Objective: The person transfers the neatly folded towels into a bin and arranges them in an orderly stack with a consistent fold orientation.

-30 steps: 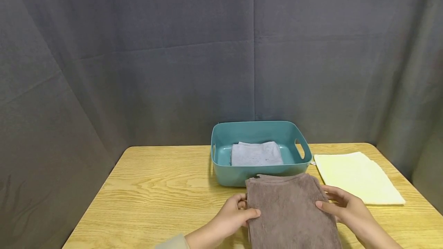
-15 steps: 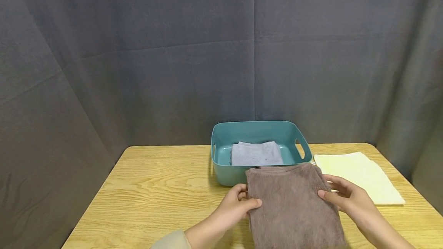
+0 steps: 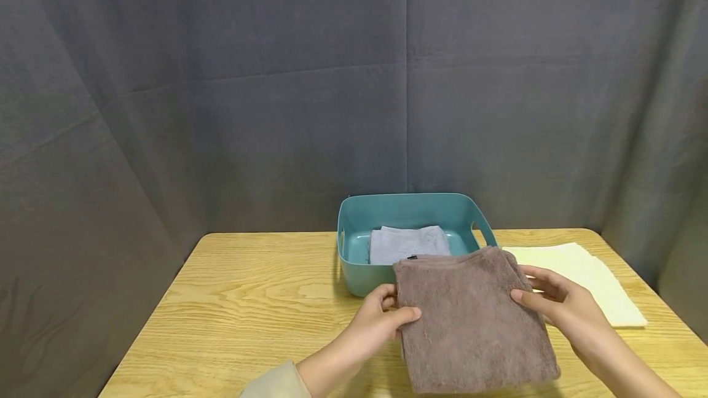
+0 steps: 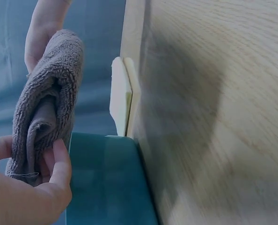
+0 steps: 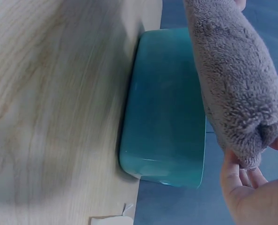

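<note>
above the worktop (image 3: 249, 306), left hand (image 3: 376, 318) and right hand (image 3: 565, 303) pinch opposite edges of folded brown towel (image 3: 475, 324); teal bin (image 3: 366, 280) behind it holds grey cloth (image 3: 408, 244).

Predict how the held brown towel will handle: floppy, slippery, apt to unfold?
The brown towel is probably soft but not too floppy: its thick folds show little sag between left grip and right grip. Its fuzzy pile suggests it won't slip easily. The open fold layers at its end might spread if loosened.
</note>
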Demonstrator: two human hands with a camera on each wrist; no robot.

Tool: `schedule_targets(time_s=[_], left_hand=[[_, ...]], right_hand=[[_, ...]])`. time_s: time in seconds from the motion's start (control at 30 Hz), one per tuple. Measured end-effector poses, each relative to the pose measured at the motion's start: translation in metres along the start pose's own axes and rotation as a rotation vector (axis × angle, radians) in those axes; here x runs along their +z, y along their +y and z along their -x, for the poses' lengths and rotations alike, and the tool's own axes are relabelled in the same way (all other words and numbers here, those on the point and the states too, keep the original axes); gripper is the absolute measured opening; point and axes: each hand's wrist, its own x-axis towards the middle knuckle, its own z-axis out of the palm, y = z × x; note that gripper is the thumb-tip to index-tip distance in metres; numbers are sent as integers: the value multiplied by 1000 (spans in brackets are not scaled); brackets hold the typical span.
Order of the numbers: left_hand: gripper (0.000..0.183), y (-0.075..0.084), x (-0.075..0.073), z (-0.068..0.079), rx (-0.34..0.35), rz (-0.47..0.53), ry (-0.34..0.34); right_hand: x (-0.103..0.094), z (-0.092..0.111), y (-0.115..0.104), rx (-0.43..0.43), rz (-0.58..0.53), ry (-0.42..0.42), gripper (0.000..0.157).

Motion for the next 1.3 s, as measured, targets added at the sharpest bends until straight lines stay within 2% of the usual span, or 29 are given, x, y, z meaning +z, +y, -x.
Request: schedule_targets(time_s=[0.17,0.4,0.77,1.0,1.3], left_hand=[[45,6,-1,-1,33,9,9],[44,15,-4,-4,39,-3,19],[54,24,-11,-11,41,-32,64],[58,30,-18,-17,30,-82,94],[57,39,-23,-23,36,-85,111]], right_hand=[[0,-1,-4,-26,2,4,71],[1,-7,-7,-64,-23,10,68],[4,-22,-17,-124,-156,8,67],[7,-30,-28,-129,-185,7,69],[9,-39,-36,-115,-210,0,71]])
